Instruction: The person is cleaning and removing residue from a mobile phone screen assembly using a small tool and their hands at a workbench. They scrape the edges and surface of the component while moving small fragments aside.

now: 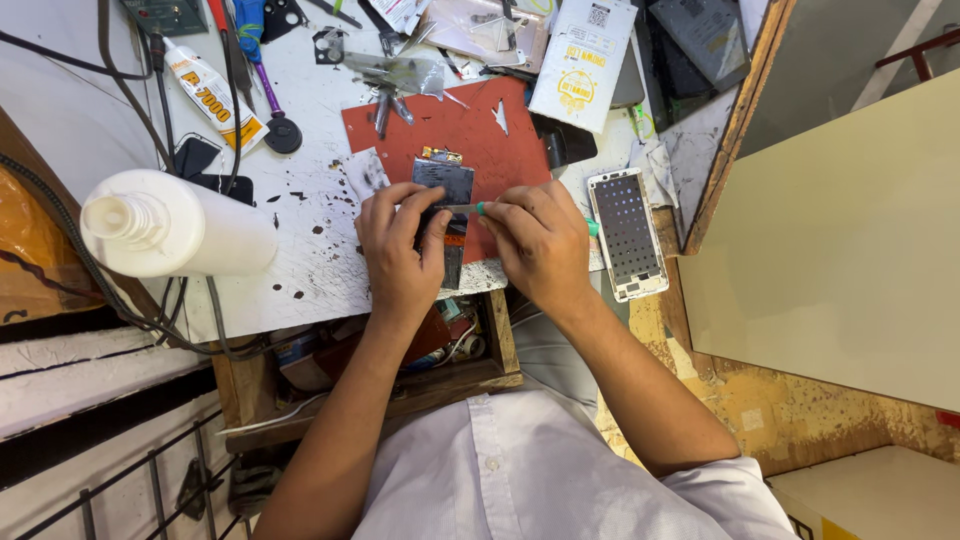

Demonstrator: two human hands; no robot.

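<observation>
Left hand point(400, 250) pins a dark phone part point(447, 190) on the red mat point(470, 130); right hand point(540, 240) grips a green-handled tool point(470, 209) against it — seemingly mid-job, white phone frame point(627, 233) waiting, right.

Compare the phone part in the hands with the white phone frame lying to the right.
The dark phone part is gripped by the left hand over the red mat; the white phone frame lies untouched on the bench. The right hand works a tool on the part only. Both are flat rectangles.
</observation>
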